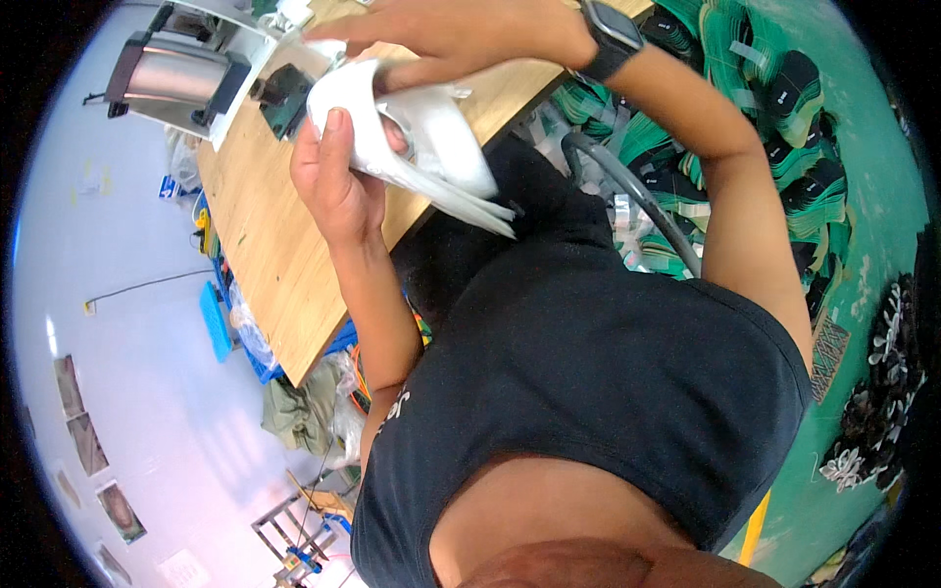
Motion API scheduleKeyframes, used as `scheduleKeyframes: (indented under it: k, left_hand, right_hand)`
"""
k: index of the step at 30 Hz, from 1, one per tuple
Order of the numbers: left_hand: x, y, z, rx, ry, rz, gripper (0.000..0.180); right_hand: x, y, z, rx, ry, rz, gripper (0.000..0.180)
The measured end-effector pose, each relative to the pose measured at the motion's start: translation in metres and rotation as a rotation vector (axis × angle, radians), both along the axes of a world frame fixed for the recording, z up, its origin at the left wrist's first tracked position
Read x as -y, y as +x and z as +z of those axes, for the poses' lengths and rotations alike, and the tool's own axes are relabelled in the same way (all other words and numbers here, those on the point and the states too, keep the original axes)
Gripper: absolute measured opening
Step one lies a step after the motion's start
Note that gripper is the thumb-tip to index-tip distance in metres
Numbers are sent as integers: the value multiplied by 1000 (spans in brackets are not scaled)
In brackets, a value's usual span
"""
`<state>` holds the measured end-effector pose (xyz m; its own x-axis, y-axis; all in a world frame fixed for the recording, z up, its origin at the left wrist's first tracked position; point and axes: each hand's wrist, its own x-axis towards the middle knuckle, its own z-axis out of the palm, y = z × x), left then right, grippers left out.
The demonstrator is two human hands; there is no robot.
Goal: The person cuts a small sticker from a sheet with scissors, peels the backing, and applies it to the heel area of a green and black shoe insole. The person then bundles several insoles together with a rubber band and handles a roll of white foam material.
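Observation:
A bundle of thin, curved white pieces (446, 147) is in my left hand (338, 191), bent over into a loop. My left thumb presses on the outer face, and some fingertips show inside the loop. The layers' loose ends fan out toward my lap; their exact kind cannot be made out. Above the bundle, my right hand (441, 34) has its fingers stretched toward the machine (235, 83) and its thumb apart, close to the white pieces. Whether it touches them is unclear. A dark watch (613, 39) is on my right wrist.
The machine, with a silver cylinder, stands on the wooden table (270, 245) at the far left. Piles of green and black layered pieces (784, 108) lie on the right, beside a curved grey metal tube (637, 191). Bags and an olive cloth (304, 416) are below the table's left end.

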<state>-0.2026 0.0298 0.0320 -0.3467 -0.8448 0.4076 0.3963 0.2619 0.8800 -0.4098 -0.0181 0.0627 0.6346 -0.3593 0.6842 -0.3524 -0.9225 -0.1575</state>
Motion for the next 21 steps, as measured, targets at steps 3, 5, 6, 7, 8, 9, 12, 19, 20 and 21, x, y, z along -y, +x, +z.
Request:
scheduleKeyframes:
  k: [3,5,6,7,8,9,12,19,20,21]
  left_hand:
    - [5,-2,3,-30,54,78,32]
    - [2,-10,10,-5,113,153,29]
    - [0,-11,13,19,129,153,29]
    - [-1,-13,14,41,145,153,28]
    - [-2,-15,16,29,142,132,28]
    - [-5,-16,17,39,137,136,28]
    - [-20,-22,23,50,148,170,28]
    - [-59,-26,19,54,309,9,25]
    - [-60,-26,15,104,306,-2,25]
    - [-60,-26,9,156,302,-14,24]
  right_hand:
    - [-13,-5,-28,383,-25,-52,30]
    - [-42,-11,-38,451,409,-55,29]
    - [-49,-6,-49,498,523,80,27]
    - [-56,-2,-56,477,690,107,35]
    - [-57,4,-63,531,732,188,45]
    - [-57,11,-68,585,772,269,56]
    - [-57,28,-66,704,1230,388,78]
    - [-66,41,-55,1274,1694,403,82]
    - [-61,40,-55,1328,1610,318,75]
    - [-57,39,-53,1309,1540,302,75]
